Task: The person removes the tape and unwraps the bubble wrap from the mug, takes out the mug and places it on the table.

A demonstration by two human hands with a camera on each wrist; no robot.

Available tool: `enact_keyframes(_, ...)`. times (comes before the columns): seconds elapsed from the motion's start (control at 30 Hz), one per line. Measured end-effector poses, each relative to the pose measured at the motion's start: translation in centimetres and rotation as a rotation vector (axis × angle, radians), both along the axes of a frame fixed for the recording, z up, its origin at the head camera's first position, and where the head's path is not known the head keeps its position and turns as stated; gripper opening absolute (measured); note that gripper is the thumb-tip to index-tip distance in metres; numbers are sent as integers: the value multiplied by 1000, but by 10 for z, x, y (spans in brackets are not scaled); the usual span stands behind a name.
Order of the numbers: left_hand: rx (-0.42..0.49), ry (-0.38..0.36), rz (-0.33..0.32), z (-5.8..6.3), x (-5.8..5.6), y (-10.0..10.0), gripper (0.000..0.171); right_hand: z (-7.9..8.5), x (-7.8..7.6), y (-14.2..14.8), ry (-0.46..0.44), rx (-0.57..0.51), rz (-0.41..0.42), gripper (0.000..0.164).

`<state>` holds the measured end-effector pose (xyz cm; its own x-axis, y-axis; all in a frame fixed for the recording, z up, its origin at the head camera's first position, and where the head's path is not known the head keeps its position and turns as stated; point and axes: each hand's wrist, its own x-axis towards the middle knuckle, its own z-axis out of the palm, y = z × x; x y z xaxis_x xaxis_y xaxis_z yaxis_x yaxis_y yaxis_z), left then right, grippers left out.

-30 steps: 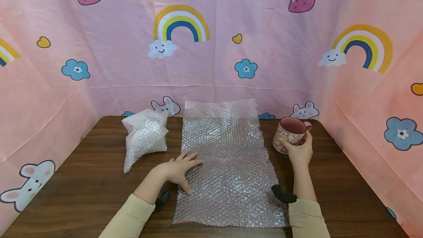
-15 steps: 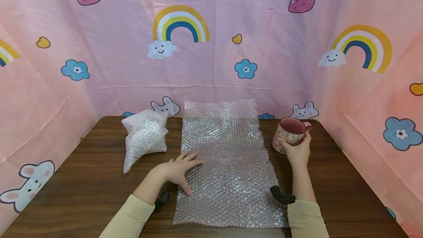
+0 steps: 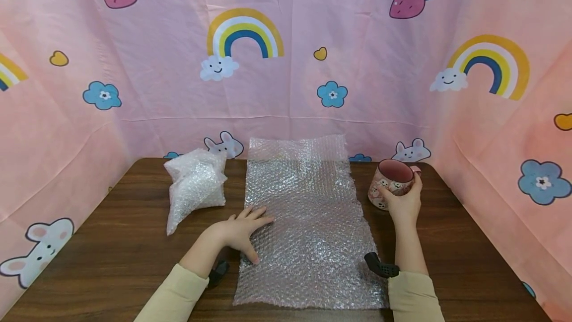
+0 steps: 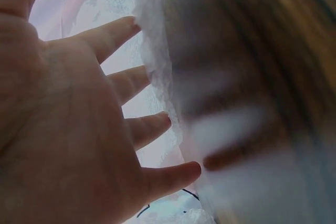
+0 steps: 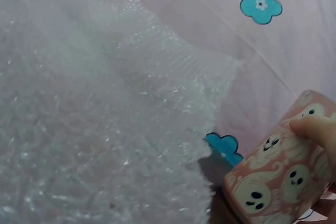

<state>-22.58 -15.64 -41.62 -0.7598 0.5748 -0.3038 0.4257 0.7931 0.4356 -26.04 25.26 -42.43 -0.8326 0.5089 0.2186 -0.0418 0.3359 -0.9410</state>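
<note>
A sheet of bubble wrap (image 3: pixel 308 232) lies spread over the middle of the table, its far end reaching past the back edge. My left hand (image 3: pixel 241 230) rests on its left edge with the fingers spread and straight. In the left wrist view the fingertips (image 4: pixel 157 121) meet the edge of the wrap. At the back right my right hand (image 3: pixel 404 205) grips a pink mug (image 3: pixel 380 190) with a ghost pattern, thumb across its front and fingers at the handle side. The right wrist view shows the mug (image 5: pixel 273 177) tilted, with the wrap beside it.
A bundle of bubble wrap (image 3: pixel 196 183) stands at the back left of the dark wooden table (image 3: pixel 111 242); what it may contain is hidden. A pink patterned cloth (image 3: pixel 286 88) hangs behind the table and along both sides.
</note>
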Motion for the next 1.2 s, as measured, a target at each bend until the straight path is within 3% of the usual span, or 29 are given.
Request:
enact_keyframes(0.43, 42, 43, 3, -2, -3, -1, 94, 19, 6, -2, 35, 3, -12, 96)
enact_keyframes(0.93, 183, 138, -23, 2, -9, -4, 72, 44, 16, -6, 27, -41, -5, 93)
enact_keyframes(1.2, 277, 154, -10, 3, -10, -7, 66, 54, 22, -11, 95, 47, 17, 92)
